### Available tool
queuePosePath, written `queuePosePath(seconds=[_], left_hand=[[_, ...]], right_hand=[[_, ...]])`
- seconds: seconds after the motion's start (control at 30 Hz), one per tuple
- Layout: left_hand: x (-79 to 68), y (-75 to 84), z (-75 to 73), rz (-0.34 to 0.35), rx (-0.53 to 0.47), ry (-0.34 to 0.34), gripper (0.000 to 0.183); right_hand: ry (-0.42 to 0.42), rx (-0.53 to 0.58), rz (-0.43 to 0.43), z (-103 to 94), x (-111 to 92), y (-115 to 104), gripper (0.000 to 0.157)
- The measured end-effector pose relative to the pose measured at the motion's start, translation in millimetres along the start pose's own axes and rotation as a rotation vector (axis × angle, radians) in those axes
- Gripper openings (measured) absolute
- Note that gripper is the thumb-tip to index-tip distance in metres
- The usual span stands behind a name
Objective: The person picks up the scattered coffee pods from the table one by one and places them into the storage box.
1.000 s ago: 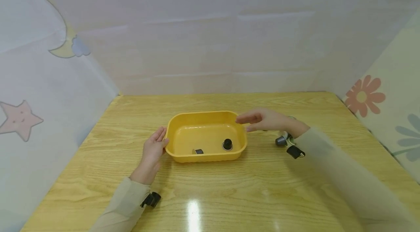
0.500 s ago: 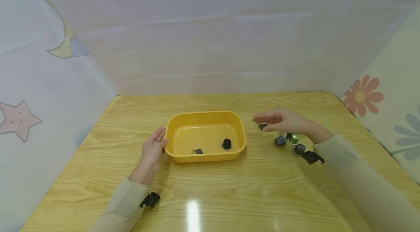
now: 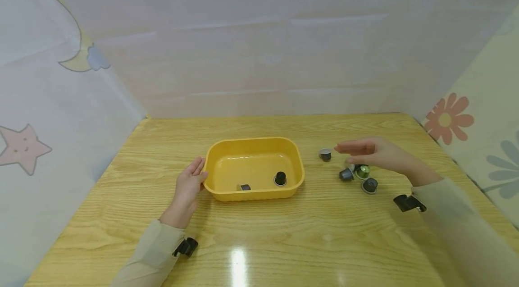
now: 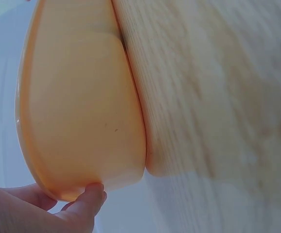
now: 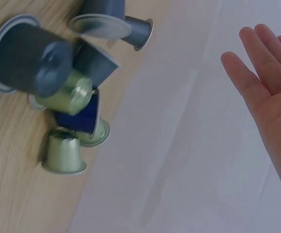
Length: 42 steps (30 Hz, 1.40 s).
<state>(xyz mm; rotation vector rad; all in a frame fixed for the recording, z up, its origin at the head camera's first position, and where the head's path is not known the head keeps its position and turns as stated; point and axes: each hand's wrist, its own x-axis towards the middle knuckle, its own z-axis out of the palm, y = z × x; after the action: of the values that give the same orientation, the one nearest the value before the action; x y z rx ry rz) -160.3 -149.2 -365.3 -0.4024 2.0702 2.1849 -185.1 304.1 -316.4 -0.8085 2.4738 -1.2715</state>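
My left hand (image 3: 187,190) grips the left end of a yellow plastic tub (image 3: 255,196); in the left wrist view the thumb (image 4: 89,201) presses against its outer wall at the rim. Inside the tub, a black coffee capsule (image 3: 280,178) stands upright and a grey capsule (image 3: 245,187) lies on its side. My right hand (image 3: 375,154) hovers with nothing in it, fingers extended and thumb apart, above a cluster of capsules. That cluster includes a green capsule (image 3: 363,171) and grey ones (image 3: 369,185). A dark blue capsule (image 5: 79,119) shows only in the right wrist view.
A lone grey capsule (image 3: 325,155) lies between tub and cluster. The wooden table (image 3: 284,242) ends at a pale sheet (image 3: 251,61) hung behind it. Patterned sheets stand along both sides, one with a pink star (image 3: 25,148). Each wrist wears a black mount (image 3: 409,203).
My right hand has moved away from the tub's right rim, rightward over the cluster, uncovering the lone grey capsule and others. The left hand and tub stay put.
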Motion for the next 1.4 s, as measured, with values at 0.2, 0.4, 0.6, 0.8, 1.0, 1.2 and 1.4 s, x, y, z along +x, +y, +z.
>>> queuePosePath(seconds=[0.2, 0.4, 0.6, 0.8, 1.0, 1.2, 1.4], left_hand=[[-0.2, 0.3, 0.1, -0.003, -0.009, 0.000, 0.056], [0.5, 0.5, 0.0, -0.013, -0.016, 0.008, 0.056], [0.8, 0.9, -0.6, -0.017, -0.017, 0.005, 0.056], [2.0, 0.1, -0.8, -0.017, -0.012, 0.005, 0.056], [1.5, -1.0, -1.3, -0.012, -0.013, -0.005, 0.056], [1.0, -0.7, -0.8, -0.007, -0.013, -0.006, 0.056], [0.5, 0.3, -0.5, -0.009, -0.013, -0.004, 0.056]], right_hand=[[-0.002, 0.022, -0.053, -4.8, -13, 8, 0.040], [-0.004, 0.028, -0.065, -8.3, -22, 14, 0.039], [-0.017, 0.043, -0.076, -8.7, -27, 19, 0.039], [-0.005, 0.013, -0.071, -9.3, -32, 25, 0.038], [-0.011, 0.007, -0.037, -10.5, -41, 32, 0.037], [-0.048, 0.041, -0.009, -9.6, -49, 43, 0.038], [-0.084, 0.083, 0.003, -9.4, -52, 58, 0.039]])
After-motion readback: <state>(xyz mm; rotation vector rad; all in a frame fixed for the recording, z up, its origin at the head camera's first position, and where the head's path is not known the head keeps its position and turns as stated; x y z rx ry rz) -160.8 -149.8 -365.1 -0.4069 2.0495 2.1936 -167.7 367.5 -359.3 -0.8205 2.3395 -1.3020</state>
